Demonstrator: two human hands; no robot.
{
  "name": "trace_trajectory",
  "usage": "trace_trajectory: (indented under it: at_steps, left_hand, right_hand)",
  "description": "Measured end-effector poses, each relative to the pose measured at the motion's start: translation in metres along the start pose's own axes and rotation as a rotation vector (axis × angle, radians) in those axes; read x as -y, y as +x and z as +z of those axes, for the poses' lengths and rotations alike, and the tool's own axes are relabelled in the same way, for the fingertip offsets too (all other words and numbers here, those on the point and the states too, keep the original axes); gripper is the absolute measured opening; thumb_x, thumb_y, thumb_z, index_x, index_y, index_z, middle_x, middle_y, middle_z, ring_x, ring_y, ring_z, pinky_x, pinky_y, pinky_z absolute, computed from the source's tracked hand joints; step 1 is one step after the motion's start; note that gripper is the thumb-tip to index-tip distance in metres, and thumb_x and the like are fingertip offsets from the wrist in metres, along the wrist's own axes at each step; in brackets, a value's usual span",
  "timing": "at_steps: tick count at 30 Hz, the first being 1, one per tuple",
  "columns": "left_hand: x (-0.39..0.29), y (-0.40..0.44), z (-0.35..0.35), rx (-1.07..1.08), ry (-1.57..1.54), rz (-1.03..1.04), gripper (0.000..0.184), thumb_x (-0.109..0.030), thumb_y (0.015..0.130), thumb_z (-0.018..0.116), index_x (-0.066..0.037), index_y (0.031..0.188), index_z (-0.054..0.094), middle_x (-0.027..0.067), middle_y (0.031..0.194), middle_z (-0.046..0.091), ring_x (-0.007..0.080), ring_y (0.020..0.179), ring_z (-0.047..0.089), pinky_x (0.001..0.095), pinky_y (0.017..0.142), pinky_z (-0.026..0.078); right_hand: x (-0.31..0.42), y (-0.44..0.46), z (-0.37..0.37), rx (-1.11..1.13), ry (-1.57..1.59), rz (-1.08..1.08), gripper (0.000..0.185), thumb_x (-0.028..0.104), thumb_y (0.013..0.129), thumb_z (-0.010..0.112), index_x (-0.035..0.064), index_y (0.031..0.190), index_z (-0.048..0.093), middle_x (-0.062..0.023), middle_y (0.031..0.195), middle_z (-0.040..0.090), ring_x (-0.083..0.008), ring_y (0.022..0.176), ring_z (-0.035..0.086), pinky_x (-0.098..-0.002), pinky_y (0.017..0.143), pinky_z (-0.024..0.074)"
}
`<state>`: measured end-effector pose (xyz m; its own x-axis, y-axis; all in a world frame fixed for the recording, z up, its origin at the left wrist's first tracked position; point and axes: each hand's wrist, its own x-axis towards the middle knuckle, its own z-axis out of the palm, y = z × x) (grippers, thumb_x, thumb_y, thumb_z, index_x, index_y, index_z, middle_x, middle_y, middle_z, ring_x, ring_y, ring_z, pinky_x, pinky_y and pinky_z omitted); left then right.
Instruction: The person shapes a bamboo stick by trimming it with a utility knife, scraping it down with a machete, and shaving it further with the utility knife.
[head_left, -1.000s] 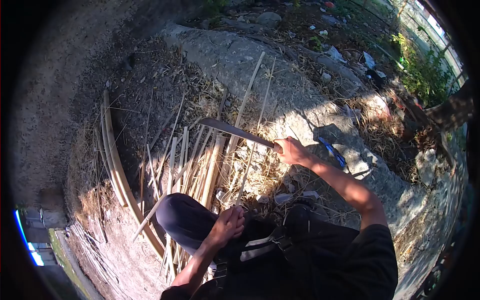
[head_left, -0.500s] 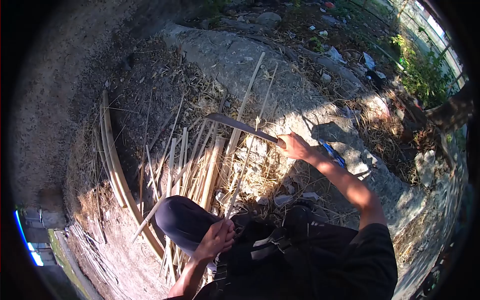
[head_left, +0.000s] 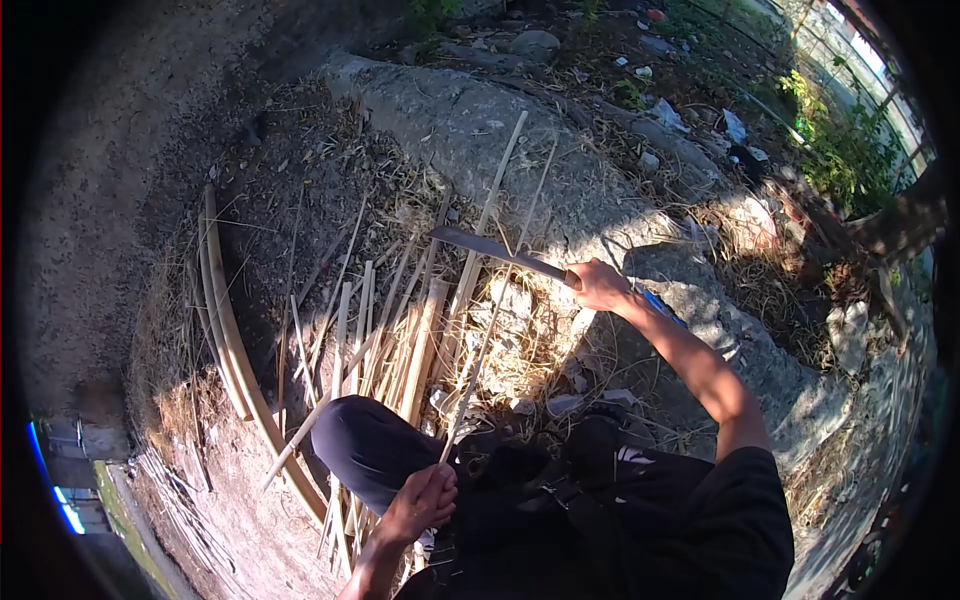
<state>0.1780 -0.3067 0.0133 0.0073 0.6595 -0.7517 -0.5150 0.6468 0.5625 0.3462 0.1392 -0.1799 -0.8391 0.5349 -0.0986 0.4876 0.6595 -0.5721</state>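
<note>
The strip runs from the near right side of the knee outward, up to and over the ground well beyond it. Its near end is in the left hand, whose fingers are clenched around it just beside the knee, on the body side. The knife lies crosswise over the strip, beyond the knee; blade contact cannot be confirmed from this view. The right hand grips the knife handle with fingers wrapped, forward and to the right of the knee. Over the last second the left hand has drawn back toward the body, taking the strip with it, while the knife has shifted slightly to the right and the right grip has been maintained. Assessment: the strip appears to be travelling lengthwise past the blade, so the crossing point now falls farther along the strip, toward its far end. The pile of pale strips lies directly beyond the knee, the curved poles to its left, and the rock farthest out ahead of it.
</note>
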Motion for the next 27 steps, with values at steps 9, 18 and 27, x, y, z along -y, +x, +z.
trace_trajectory:
  at_steps: [9,18,27]
  left_hand:
    - [-0.010,-0.010,-0.004,-0.049,0.024,-0.042,0.030,-0.028,0.114,0.040,-0.012,0.089,0.042,-0.0069,0.063,0.028,0.0045,0.051,0.024,0.0238,0.045,0.020]
    - [0.007,-0.045,-0.026,-0.038,-0.031,-0.047,0.030,-0.027,0.113,0.043,-0.012,0.087,0.041,-0.0062,0.064,0.029,0.0050,0.050,0.026,0.0235,0.044,0.022]
    - [-0.005,-0.031,-0.017,-0.188,0.020,-0.027,0.031,-0.033,0.112,0.048,-0.009,0.092,0.050,-0.0066,0.065,0.033,0.0045,0.050,0.029,0.0242,0.046,0.022]
  right_hand:
    - [0.035,-0.011,0.012,0.100,-0.189,-0.124,0.032,0.014,0.079,0.064,0.0128,0.111,0.071,-0.0156,0.074,0.071,-0.0350,0.065,0.071,-0.0449,0.063,0.0578]
    - [-0.014,-0.006,-0.015,-0.078,-0.004,0.069,0.011,0.011,0.084,0.061,0.0052,0.090,0.068,-0.0206,0.067,0.066,-0.0369,0.063,0.069,-0.0476,0.059,0.0510]
    - [0.086,-0.029,0.020,0.263,0.133,-0.154,0.019,0.006,0.081,0.065,0.0003,0.098,0.066,-0.0140,0.059,0.057,-0.0298,0.055,0.064,-0.0471,0.056,0.0500]
